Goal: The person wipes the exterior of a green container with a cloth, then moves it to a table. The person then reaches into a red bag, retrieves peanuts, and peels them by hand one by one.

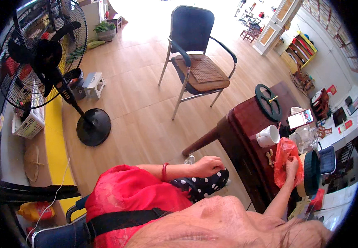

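My left hand (pixel 209 167), with a red bangle on the wrist, hovers over a knee in dark polka-dot cloth (pixel 201 184). Its fingers curl inward, hiding whatever they may hold. At the dark red wooden table (pixel 245 124), the fingers of my right hand (pixel 292 167) close on a thin red plastic bag (pixel 283 153); the bag's contents are hidden. Several peanuts in shells (pixel 270 158) lie beside the bag. A white mug (pixel 267 136) stands just beyond them.
The table also bears a dark green spoked ring (pixel 268 102), a lit phone (pixel 300 119), clear glass jars (pixel 305 136) and a round dark green container (pixel 311 173). An armchair (pixel 201 70) stands ahead. A black pedestal fan (pixel 93 127) and small stool (pixel 94 84) are left.
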### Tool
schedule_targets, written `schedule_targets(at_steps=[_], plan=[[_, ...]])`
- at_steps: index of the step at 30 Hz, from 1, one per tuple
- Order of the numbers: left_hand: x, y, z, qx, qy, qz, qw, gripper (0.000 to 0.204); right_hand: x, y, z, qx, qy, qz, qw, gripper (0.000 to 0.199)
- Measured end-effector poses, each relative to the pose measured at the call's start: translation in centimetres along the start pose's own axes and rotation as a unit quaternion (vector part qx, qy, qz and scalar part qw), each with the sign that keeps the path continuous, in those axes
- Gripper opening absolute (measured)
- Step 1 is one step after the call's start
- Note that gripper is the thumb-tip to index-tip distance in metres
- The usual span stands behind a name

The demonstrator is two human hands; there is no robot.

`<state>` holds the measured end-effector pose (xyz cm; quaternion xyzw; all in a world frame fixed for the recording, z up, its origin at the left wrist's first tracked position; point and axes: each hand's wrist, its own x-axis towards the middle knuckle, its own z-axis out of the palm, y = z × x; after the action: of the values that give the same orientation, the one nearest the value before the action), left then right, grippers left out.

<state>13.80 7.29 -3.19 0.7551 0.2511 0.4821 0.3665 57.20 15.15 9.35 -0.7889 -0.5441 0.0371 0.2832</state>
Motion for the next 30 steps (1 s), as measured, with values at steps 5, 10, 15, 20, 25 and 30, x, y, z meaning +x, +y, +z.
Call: schedule_targets(at_steps=[5,10,15,20,25,30], plan=[[0.0,0.0,0.0,0.003,-0.001,0.003,1.0,0.009,1.3,2.0,0.5,0.038,0.097,-0.021,0.994,0.021],[-0.2,0.0,0.3,-0.01,-0.016,0.001,1.0,0.01,-1.3,-1.9,-1.5,0.438,0.128,0.037,0.889,0.019],[-0.3,-0.7,0.8,0.018,-0.031,0.016,0.999,0.007,-3.5,-2.1,-2.1,0.857,-0.106,0.089,0.496,0.02],[-0.4,-0.6,1.2,-0.007,-0.036,0.022,0.999,0.009,-15.5,-9.6,3.0,0.933,-0.191,0.126,0.278,0.031],[0.2,0.0,0.1,-0.082,-0.015,-0.089,0.993,0.02,-24.5,-12.8,12.3,0.894,-0.267,0.272,0.238,0.021],[0.4,0.2,-0.9,-0.052,-0.103,-0.097,0.989,0.024,-29.1,-12.1,17.5,0.874,-0.266,0.269,0.306,0.025]])
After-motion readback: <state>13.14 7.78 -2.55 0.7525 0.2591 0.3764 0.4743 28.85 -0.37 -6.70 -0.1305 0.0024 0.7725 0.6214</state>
